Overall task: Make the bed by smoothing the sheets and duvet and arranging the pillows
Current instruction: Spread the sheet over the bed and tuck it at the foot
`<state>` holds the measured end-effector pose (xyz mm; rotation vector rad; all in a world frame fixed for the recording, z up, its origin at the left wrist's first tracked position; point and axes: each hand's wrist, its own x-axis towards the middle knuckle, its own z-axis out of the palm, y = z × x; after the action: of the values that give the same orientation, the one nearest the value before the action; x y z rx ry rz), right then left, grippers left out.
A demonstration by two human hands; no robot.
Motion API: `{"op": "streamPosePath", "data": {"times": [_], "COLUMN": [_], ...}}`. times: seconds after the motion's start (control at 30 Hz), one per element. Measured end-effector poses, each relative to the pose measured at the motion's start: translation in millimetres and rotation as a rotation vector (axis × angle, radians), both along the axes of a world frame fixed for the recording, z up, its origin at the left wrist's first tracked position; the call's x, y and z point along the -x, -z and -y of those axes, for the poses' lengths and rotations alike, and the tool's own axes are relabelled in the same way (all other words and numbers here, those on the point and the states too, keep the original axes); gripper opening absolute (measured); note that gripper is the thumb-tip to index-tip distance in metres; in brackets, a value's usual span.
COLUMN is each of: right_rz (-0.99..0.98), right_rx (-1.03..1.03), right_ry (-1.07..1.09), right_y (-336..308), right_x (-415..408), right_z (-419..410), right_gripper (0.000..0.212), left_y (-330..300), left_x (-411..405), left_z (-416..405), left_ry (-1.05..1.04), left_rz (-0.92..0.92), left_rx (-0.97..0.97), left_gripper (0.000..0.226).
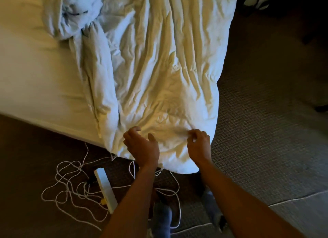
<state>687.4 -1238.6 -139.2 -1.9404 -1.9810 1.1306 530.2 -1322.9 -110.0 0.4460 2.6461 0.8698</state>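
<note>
- Two hands work at the duvet (pixel 159 69), which hangs crumpled over the bed's corner.
- Our left hand (pixel 142 147) hovers, fingers loosely curled, holding nothing.
- Our right hand (pixel 199 145) pinches the fabric.

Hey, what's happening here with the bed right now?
A person stands at the edge of the bed, working on the rumpled white duvet. The right hand pinches the duvet's hanging edge; the left hand hovers just over it, fingers loosely curled. The duvet is bunched to one side, leaving the bed sheet bare. A power strip and tangled white cords lie on the carpet.
</note>
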Motion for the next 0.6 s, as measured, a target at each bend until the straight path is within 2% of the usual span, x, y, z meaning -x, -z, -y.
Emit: {"op": "streamPosePath", "data": {"times": [0.1, 0.2, 0.27, 0.3, 0.37, 0.43, 0.53, 0.6], "right_rz": [-0.036, -0.120, -0.084, -0.104, -0.214, -0.212, -0.047, -0.084], "right_rx": [-0.049, 0.144, 0.332, 0.399, 0.372, 0.328, 0.498, 0.579], "right_ry": [0.281, 0.656, 0.639, 0.587, 0.529, 0.580, 0.502, 0.443], "right_y": [9.3, 30.4, 49.4, 52.9, 53.1, 51.9, 51.5, 54.7], "right_x": [-18.2, -30.8, -33.4, -33.3, -40.7, -68.0, -110.6, -103.6], "right_z": [-48.4, -98.0, -132.2, -148.6, -167.7, -170.3, -168.5, -192.5], "right_gripper": [0.023, 0.052, 0.060, 0.051, 0.026, 0.016, 0.023, 0.032], "left_y": [1.0, 11.9, 25.2, 31.9, 41.7, 43.6, 38.7, 33.0], "left_x": [-17.3, -29.2, -39.5, -44.8, -55.3, -67.7, -89.8, -95.2], "left_z": [-45.4, -92.4, -121.9, -134.5, -149.0, -151.4, -151.9, -169.8], "left_ry": [0.307, 0.485, 0.512, 0.508, 0.453, 0.418, 0.510, 0.350], "left_rz": [0.007, 0.047, 0.080, 0.082, 0.122, 0.183, 0.187, 0.257], "left_rx": [-0.028, 0.026, 0.107, 0.159, 0.272, 0.315, 0.400, 0.442], "left_gripper": [0.035, 0.056, 0.068, 0.073, 0.084, 0.092, 0.094, 0.082]}}
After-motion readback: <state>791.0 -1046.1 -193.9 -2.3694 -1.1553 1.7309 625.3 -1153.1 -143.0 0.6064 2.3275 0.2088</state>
